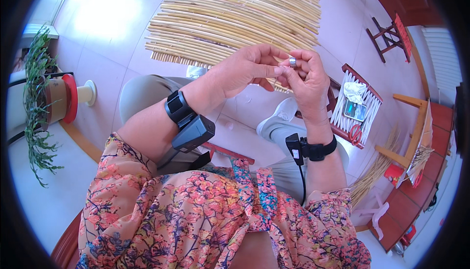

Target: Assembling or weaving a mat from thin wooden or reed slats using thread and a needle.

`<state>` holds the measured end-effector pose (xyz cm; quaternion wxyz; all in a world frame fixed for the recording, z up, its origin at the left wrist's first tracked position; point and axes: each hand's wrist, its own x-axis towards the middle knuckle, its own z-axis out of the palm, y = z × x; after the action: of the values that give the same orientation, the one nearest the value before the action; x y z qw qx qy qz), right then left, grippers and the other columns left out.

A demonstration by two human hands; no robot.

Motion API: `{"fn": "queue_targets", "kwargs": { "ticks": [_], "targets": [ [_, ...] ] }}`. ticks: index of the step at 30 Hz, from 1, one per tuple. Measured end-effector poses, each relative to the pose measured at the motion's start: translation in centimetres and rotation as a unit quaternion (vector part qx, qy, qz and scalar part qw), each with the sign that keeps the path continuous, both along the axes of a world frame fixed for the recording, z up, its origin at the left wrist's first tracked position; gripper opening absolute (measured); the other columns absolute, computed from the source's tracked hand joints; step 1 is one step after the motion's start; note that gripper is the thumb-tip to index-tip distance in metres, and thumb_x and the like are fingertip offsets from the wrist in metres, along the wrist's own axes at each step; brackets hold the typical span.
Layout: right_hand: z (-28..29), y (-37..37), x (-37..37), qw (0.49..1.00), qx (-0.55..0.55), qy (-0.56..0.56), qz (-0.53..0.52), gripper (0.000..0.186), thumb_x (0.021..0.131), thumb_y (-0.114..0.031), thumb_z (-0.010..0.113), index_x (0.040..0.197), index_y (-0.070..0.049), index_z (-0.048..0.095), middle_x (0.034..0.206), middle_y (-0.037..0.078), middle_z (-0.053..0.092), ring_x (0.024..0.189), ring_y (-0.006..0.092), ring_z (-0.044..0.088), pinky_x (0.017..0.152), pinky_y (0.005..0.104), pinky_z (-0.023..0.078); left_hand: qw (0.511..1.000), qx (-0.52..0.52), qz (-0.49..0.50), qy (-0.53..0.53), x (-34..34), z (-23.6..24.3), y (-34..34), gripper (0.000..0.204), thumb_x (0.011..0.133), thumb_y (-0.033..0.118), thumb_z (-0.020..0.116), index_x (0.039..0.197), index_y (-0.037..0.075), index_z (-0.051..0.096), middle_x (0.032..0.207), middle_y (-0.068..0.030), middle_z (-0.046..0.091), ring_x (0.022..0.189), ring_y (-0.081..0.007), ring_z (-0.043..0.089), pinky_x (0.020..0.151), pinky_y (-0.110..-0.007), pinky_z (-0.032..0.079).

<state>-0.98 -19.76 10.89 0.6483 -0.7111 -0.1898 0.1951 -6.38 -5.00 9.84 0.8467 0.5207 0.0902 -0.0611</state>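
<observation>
A mat of pale yellow stalks (pixel 235 12), laid side by side and bound with thin stitches, spreads out in front of my knees. Over its near edge, my left hand (pixel 247 70) and my right hand (pixel 309 75) meet with their fingertips pinched close together. What they hold between them is too small to make out. A silver metal band (pixel 293 62) circles one finger of my right hand. Both wrists carry black straps with small devices.
To the right, a low stool with white webbing (pixel 342 115) bears a phone (pixel 355 111), crumpled tissue (pixel 354 92) and red-handled scissors (pixel 355 134). Loose stalks (pixel 369 181) lie beyond it. A folding stool (pixel 389 39) stands far right; a potted plant (pixel 36 102) is left.
</observation>
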Motion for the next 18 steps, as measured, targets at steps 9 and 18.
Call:
{"fn": "queue_targets", "kwargs": {
  "ticks": [9, 18],
  "targets": [
    [-0.05, -0.09, 0.22, 0.999, -0.001, -0.042, -0.003, 0.024, 0.080, 0.000, 0.058, 0.103, 0.000, 0.049, 0.079, 0.006, 0.061, 0.057, 0.0047, 0.053, 0.051, 0.0166, 0.044, 0.993, -0.024, -0.054, 0.101, -0.31, -0.91, 0.77, 0.009, 0.080, 0.014, 0.060, 0.085, 0.007, 0.057, 0.066, -0.0017, 0.056, 0.052, -0.0035, 0.044, 0.046, -0.015, 0.031],
    [0.03, -0.35, 0.86, 0.999, -0.005, -0.020, -0.038, 0.021, 0.084, -0.005, 0.054, 0.104, 0.000, 0.049, 0.079, 0.005, 0.061, 0.056, 0.0044, 0.053, 0.051, 0.0162, 0.044, 0.991, -0.043, -0.046, 0.114, -0.65, -0.11, 0.98, 0.008, 0.079, 0.015, 0.061, 0.079, 0.007, 0.059, 0.061, -0.0003, 0.053, 0.047, -0.0015, 0.038, 0.042, -0.014, 0.026]
  ]
}}
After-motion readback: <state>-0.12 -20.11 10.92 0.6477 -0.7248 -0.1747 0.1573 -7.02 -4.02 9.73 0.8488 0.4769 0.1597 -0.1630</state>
